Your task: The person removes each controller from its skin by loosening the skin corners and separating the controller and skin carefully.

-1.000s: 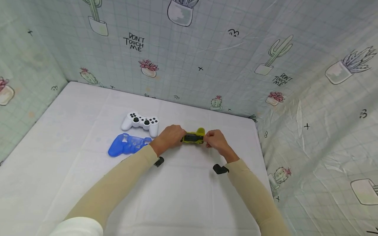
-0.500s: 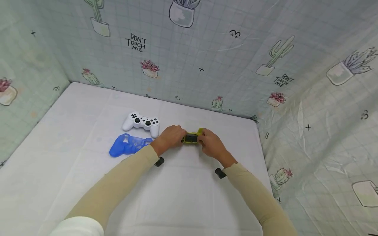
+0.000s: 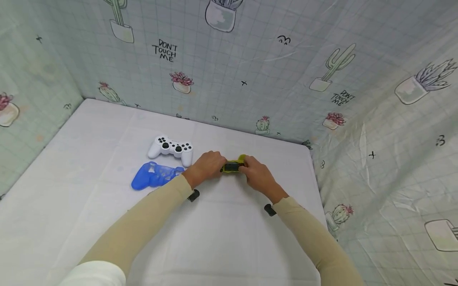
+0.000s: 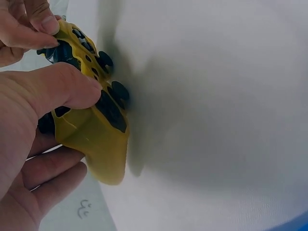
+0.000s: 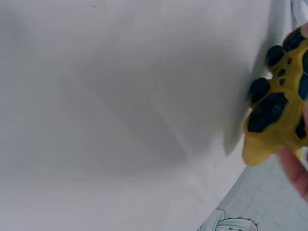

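A black game controller in a yellow silicone cover (image 3: 233, 166) is held just above the white table (image 3: 89, 206), right of centre. My left hand (image 3: 211, 163) grips its left end; in the left wrist view the thumb (image 4: 62, 89) lies on the controller's (image 4: 94, 130) face and fingers curl under it. My right hand (image 3: 252, 171) grips the right end and covers most of that side. The right wrist view shows the controller (image 5: 275, 118) at the right edge with a blurred finger (image 5: 294, 169) below it.
A bare white controller (image 3: 171, 147) lies to the left near the back. A blue silicone cover (image 3: 155, 175) lies just in front of it, close to my left forearm. Cactus-print sheet walls (image 3: 250, 71) close the back and both sides.
My right hand slid left along the yellow-covered controller and now covers more of it. The left hand kept its hold in place.
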{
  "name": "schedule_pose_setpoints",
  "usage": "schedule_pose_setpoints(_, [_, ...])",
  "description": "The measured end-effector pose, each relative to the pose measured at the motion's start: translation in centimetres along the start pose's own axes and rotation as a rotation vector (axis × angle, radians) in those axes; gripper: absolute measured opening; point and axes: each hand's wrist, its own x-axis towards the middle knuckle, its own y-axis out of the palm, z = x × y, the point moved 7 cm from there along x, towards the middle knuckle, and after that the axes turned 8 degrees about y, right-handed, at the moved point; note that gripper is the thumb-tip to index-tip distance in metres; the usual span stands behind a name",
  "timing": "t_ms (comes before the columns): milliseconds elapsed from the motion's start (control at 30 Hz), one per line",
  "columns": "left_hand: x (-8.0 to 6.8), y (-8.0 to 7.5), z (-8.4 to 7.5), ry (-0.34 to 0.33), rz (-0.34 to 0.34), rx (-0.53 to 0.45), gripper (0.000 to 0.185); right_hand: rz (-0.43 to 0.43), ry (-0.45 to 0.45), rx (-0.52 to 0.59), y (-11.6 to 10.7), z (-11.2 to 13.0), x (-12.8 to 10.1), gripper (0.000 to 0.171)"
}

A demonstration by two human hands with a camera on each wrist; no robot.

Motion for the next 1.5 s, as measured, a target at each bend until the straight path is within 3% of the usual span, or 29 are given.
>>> schedule_pose_setpoints(100, [0.0,-0.1,0.0,0.005,0.006,-0.006,0.019,-0.049,-0.040,-0.003,-0.1,0.1,0.0,0.016])
schedule_pose_setpoints(200, [0.0,-0.1,-0.1,0.008,0.015,-0.012,0.021,-0.042,-0.042,-0.048,0.1,0.1,0.0,0.017])
schedule_pose_setpoints(367, [-0.1,-0.2,-0.1,0.002,0.011,0.004,0.021,0.039,-0.053,-0.148,0.8,0.1,0.2,0.021])
schedule_pose_setpoints(500, [-0.1,-0.3,0.0,0.002,0.008,0.022,0.020,0.136,-0.061,-0.163,1.5,-0.4,0.2,0.027])
schedule_pose_setpoints(633, [-0.1,-0.4,0.0,-0.004,0.025,0.039,0.021,0.199,-0.044,-0.106,1.9,-1.4,-0.3,0.025])
schedule_pose_setpoints(1000, [0.0,-0.4,0.4,-0.011,0.047,-0.006,0.026,0.206,0.005,-0.035,1.3,-3.1,-1.8,0.027])
schedule_pose_setpoints(1267, [0.1,-0.6,0.6,-0.007,0.035,-0.049,0.026,0.250,0.093,0.003,2.7,-5.1,-1.6,0.018])
schedule_pose_setpoints(1400, [0.0,-0.6,0.5,-0.005,0.042,-0.058,0.028,0.284,0.145,0.099,3.9,-5.7,-1.4,0.014])
schedule_pose_setpoints(1500, [0.1,-0.5,0.6,-0.012,0.045,-0.059,0.027,0.310,0.215,0.233,4.4,-6.1,-1.1,0.008])
